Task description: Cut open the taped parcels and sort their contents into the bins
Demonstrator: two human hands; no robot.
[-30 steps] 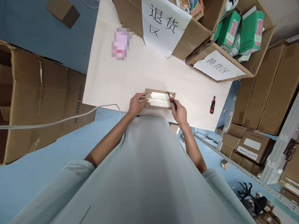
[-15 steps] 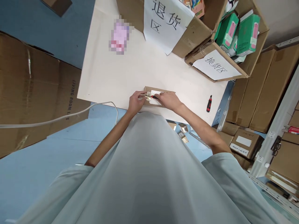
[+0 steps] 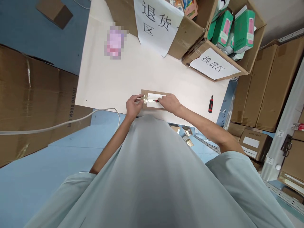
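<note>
A small, flat cardboard box [image 3: 155,108] lies near the table's front edge, with a white label and shiny clear tape on top. My left hand [image 3: 133,106] grips its left end, thumb and fingers closed at the edge. In my right hand [image 3: 171,104] is a slim red-and-black utility knife [image 3: 156,100], mostly covered by the fingers. Its blade points left along the taped seam and seems to touch it. Farther right, a second red-and-black box cutter [image 3: 210,104] rests on the white table [image 3: 106,79].
Two open cartons with paper signs, the left carton [image 3: 133,19] and the right carton [image 3: 237,73], stand at the back. Green boxes [image 3: 243,31] fill the right one. A blurred pink packet [image 3: 115,42] lies back left. A white cable [image 3: 95,111] hangs at the front left.
My right hand and the knife have drawn away from my left hand along the seam, showing more of the label and tape. The camera view has shifted slightly.
</note>
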